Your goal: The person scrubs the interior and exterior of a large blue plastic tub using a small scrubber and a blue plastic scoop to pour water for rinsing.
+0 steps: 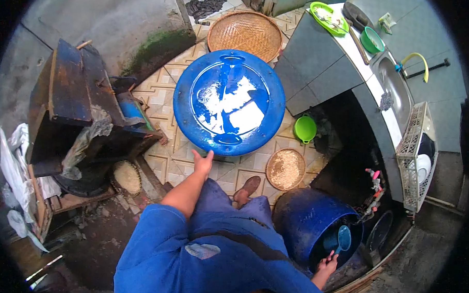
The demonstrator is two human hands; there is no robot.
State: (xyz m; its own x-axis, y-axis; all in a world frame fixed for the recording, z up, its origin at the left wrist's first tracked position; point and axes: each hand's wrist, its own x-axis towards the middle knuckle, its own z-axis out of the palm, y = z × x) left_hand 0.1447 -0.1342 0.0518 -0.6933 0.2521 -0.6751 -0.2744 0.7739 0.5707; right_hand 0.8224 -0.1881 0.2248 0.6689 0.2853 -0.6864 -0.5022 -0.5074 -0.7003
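A large round blue plastic lid (184, 104), wet and shiny, lies in front of me with a grip shape at its far and near sides. My left hand (203, 164) is at its near rim, thumb and fingers apart; whether it presses on the rim I cannot tell. Low on the right, my right hand (327, 264) grips the handle of a blue water dipper (344, 236). The dipper's cup is at the mouth of a dark blue barrel (306, 208), whose inside is mostly in shadow.
A woven tray (245, 35) lies beyond the lid. A grain-filled basket (285, 169) and a green basin (305, 128) stand to the right. A counter with a sink (392, 84) and dish rack (417, 158) runs along the right. A dark wooden machine (69, 82) stands left.
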